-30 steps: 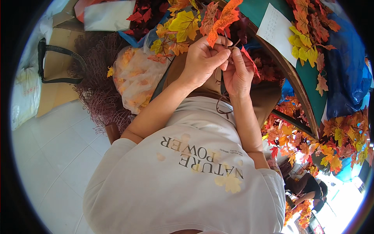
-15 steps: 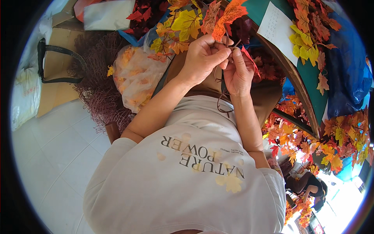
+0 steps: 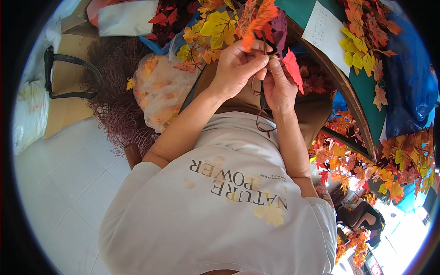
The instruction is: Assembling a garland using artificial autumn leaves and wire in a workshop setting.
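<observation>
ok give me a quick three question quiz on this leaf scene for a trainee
1. True or false: both hands are raised together at a cluster of artificial maple leaves.
2. Which colour is the single leaf beside the right hand? A) red B) blue C) white
3. Fill in: the clear plastic bag near the left forearm holds pale ______ leaves.

Key:
1. True. The fingertips of the two hands meet at the stems under the orange and yellow leaves.
2. A. It is red and sits just right of the right hand's fingers.
3. Orange. The bag rests beside a brown tangle of twigs.
</observation>
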`<control>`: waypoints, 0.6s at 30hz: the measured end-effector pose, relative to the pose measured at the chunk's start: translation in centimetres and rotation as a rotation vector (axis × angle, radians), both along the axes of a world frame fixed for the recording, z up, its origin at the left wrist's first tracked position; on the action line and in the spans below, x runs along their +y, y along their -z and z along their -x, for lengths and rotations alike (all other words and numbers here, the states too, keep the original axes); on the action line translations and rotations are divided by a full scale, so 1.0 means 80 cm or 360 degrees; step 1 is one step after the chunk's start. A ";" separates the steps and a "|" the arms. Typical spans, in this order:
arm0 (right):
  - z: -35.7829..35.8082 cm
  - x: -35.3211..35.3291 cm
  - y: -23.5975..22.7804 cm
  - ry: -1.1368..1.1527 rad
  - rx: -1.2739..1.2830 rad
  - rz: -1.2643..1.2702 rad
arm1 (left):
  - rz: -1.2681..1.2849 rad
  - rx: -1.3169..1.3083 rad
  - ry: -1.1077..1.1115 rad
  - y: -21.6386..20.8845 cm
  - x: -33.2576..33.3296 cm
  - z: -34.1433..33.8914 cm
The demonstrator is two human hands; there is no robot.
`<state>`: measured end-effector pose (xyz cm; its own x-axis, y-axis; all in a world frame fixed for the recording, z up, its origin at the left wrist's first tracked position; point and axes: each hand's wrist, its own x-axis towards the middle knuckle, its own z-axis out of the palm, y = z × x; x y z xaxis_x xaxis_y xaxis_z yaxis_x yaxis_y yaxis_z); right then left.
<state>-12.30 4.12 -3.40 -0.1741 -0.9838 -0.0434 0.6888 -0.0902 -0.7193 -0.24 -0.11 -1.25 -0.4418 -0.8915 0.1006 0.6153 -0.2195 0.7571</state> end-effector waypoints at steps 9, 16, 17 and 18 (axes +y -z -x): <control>-0.007 -0.001 -0.032 -0.0242 0.0961 0.0021 | -0.0419 0.0225 -0.0418 0.012 -0.012 -0.002; 0.000 -0.003 -0.043 0.0630 0.2864 0.0584 | -0.0519 0.0306 -0.0459 0.014 -0.013 -0.002; 0.002 -0.006 -0.038 0.0791 0.2968 0.0689 | -0.0548 0.0381 -0.0418 0.020 -0.012 -0.001; 0.002 -0.007 -0.037 0.0797 0.2968 0.0700 | -0.0539 0.0385 -0.0420 0.024 -0.009 0.000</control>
<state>-12.46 3.58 -0.47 0.0759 -0.7313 0.6779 -0.8991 -0.3441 -0.2706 -0.20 -0.81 -3.21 -0.1962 -0.9702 -0.1424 0.8326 -0.2416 0.4984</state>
